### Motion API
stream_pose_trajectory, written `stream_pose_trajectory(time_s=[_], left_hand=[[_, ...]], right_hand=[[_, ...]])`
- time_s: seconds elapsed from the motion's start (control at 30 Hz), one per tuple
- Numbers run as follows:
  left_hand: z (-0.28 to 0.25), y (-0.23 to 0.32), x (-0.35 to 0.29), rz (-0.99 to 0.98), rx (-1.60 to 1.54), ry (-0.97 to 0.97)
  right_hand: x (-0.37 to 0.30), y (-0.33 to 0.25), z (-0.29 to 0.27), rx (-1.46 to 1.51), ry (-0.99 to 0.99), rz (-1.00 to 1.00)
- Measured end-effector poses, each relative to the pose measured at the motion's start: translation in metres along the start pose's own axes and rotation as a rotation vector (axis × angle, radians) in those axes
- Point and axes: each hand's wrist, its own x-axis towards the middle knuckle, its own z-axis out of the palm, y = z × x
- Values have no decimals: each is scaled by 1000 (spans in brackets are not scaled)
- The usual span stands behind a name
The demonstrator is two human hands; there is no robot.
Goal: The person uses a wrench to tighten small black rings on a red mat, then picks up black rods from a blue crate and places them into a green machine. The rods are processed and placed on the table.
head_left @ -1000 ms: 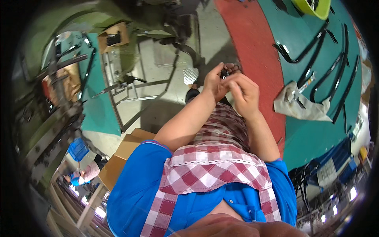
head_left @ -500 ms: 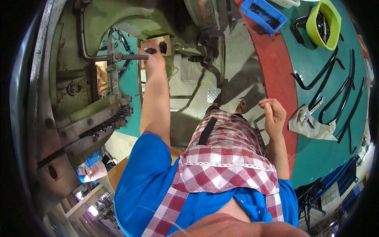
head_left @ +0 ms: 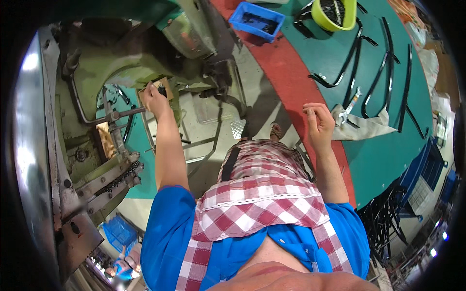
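Note:
My left hand (head_left: 156, 101) reaches forward to a small cardboard box (head_left: 170, 86) by the green machine. Its fingers are bent together at the box's edge; what they hold, if anything, is hidden. Small black parts (head_left: 161, 90) lie in the box, right beside those fingers. A metal rod (head_left: 131, 112) on the machine ends just below the hand. My right hand (head_left: 319, 123) hovers at the red border of the green table, its fingers curled in and nothing visible in them. To its right, a tool with a light handle (head_left: 350, 107) lies on a beige cloth (head_left: 369, 127).
On the green table (head_left: 378, 155) lie several bent black tubes (head_left: 376, 87). A blue bin (head_left: 257, 20) and a yellow-green tub (head_left: 334, 14) at the back hold dark small parts. The machine's frame (head_left: 107, 182) fills the left side. A blue basket (head_left: 120, 232) stands at lower left.
My head view has shifted, so the table and machine sit further left. My left hand has moved in against the cardboard box; my right hand stays curled near the table's red border.

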Motion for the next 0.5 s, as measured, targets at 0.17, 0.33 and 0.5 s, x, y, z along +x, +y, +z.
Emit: stream_pose_trajectory(time_s=[0.17, 0.33, 0.5], left_hand=[[7, 30, -76, 136, -15, -396], [4, 69, -156, 117, 199, -698], [-6, 82, -179, 510, 379, -827]], right_hand=[[8, -1, -29, -630, 216, -261], [22, 50, -80, -389, 356, 46], [63, 92, -145, -846, 389, -208]])
